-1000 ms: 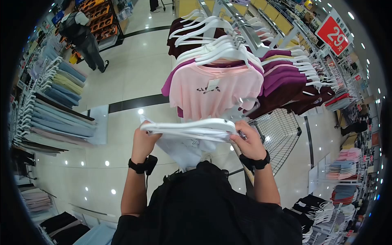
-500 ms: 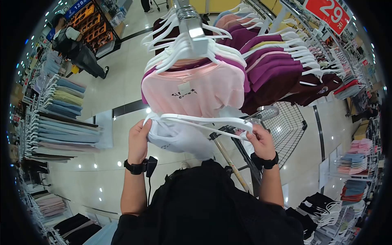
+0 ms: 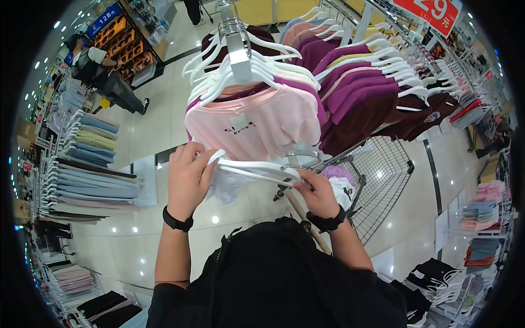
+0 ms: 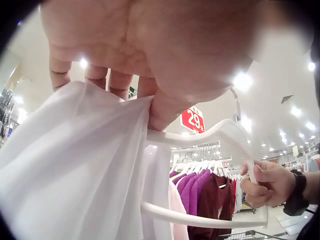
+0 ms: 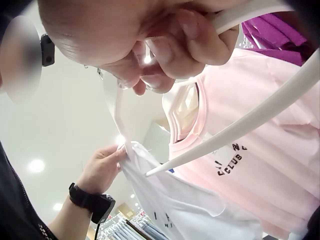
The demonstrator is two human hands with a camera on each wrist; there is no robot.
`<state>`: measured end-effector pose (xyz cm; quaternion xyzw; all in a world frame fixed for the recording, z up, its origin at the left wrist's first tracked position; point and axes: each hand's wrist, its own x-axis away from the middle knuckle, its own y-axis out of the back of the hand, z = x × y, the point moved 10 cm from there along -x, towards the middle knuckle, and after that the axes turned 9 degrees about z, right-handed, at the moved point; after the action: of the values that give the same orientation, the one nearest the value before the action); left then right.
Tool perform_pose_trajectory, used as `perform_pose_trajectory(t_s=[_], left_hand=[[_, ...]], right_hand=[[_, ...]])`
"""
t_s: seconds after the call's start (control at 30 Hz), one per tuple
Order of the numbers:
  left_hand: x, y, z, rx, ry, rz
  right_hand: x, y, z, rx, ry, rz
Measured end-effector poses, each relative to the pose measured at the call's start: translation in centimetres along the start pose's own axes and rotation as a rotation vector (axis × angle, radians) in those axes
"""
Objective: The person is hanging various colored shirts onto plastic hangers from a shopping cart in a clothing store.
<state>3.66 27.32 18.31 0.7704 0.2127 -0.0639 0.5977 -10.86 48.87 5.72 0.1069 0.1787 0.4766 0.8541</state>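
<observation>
A white clothes hanger (image 3: 262, 167) spans between my two hands, in front of the hanging pink T-shirt (image 3: 257, 123). My left hand (image 3: 188, 179) pinches a white T-shirt (image 4: 75, 170) between thumb and fingers, at the hanger's left end. The T-shirt drapes down from there, and its dark print shows in the right wrist view. Fingers of my right hand (image 3: 320, 198) curl round the hanger's bare right end. In the left wrist view, the hanger's lower bar runs into the white cloth, which hides that end of it.
Ahead stands a metal rack (image 3: 239, 57) of shirts on white hangers, with purple and maroon shirts (image 3: 383, 104) to its right. A wire shopping cart (image 3: 383, 175) stands at right, holding purple and white clothes (image 3: 340, 183). A person (image 3: 101, 74) stands by shelving at far left.
The white T-shirt, bunched along the hanger earlier, now hangs only toward its left end, leaving the right part bare. My right hand has shifted left since half a second ago. Clothes in the cart now show.
</observation>
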Motion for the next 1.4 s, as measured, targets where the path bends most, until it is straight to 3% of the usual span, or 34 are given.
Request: perform_pose_trajectory(t_s=[0.17, 0.23, 0.27, 0.43, 0.5, 0.53, 0.57, 0.6, 0.63, 0.7, 0.77, 0.8, 0.9, 0.97, 1.03, 1.1, 1.17, 1.23, 1.3, 1.37, 1.4], left_hand=[[0.3, -0.2, -1.6, 0.144, -0.098, -0.013], [0.6, -0.3, -1.3, 0.38, -0.099, 0.002], [0.6, 0.8, -1.8, 0.245, -0.188, 0.001], [2.5, 2.4, 0.4, 0.043, -0.244, 0.041], [3.3, 0.7, 3.2, 0.201, -0.113, 0.089], [3.8, 0.7, 3.6, 0.206, -0.119, 0.083], [4.2, 0.7, 5.3, 0.201, -0.002, 0.077], [4.7, 0.9, 6.8, 0.196, 0.113, 0.072], [5.0, 1.4, 7.1, 0.2, 0.107, 0.068], [6.7, 2.1, 10.4, 0.369, 0.386, 0.055], [7.8, 2.0, 10.6, 0.46, 0.372, 0.035], [8.0, 2.4, 9.5, 0.568, 0.298, -0.01], [9.1, 3.7, 6.3, 0.711, 0.163, -0.019], [10.0, 4.1, 3.5, 0.778, -0.041, 0.053], [10.7, 5.4, 2.7, 0.826, -0.102, 0.086], [11.4, 7.3, 2.1, 0.788, -0.199, 0.083], [12.4, 8.0, 3.8, 0.774, -0.176, 0.051], [13.5, 9.1, 6.7, 0.774, -0.094, -0.092], [14.6, 9.4, 8.8, 0.704, -0.048, -0.098], [16.2, 7.9, 11.7, 0.598, 0.106, -0.094], [17.1, 6.4, 13.0, 0.644, 0.205, -0.047]], right_hand=[[-1.0, -3.4, 2.7, -0.002, -0.028, -0.04], [-0.9, -4.4, 2.3, 0.013, -0.032, -0.037], [-0.7, -4.4, 2.5, -0.002, -0.002, -0.063], [-0.3, -4.6, 2.6, -0.145, 0.07, -0.122], [-0.7, -5.1, 1.0, -0.15, -0.028, -0.167], [-0.6, -4.5, 0.7, -0.11, -0.086, -0.3], [-0.4, -4.5, 1.0, -0.1, -0.083, -0.306], [0.6, -3.1, 2.0, 0.031, -0.037, -0.461], [2.0, -2.0, 3.1, 0.162, 0.009, -0.613], [3.5, -3.0, 1.8, 0.024, -0.032, -0.614], [2.5, -7.1, -0.4, -0.04, -0.158, -0.315], [1.2, -9.2, -0.7, 0.113, -0.163, -0.175], [-1.6, -13.6, -0.4, 0.053, -0.218, -0.227], [-3.4, -17.2, 2.3, 0.232, 0.135, -0.118], [-4.4, -21.3, 2.9, 0.227, 0.053, 0.172], [-4.8, -22.7, 2.6, 0.159, -0.149, 0.282], [-4.0, -22.2, -0.9, 0.173, -0.255, 0.209], [-2.8, -19.4, -1.6, 0.416, -0.069, 0.034], [-1.9, -15.2, -3.7, 0.197, -0.079, -0.104], [-0.5, -12.4, -6.9, -0.456, -0.555, -0.166], [-0.3, -12.0, -5.5, -0.655, -0.552, -0.152]])
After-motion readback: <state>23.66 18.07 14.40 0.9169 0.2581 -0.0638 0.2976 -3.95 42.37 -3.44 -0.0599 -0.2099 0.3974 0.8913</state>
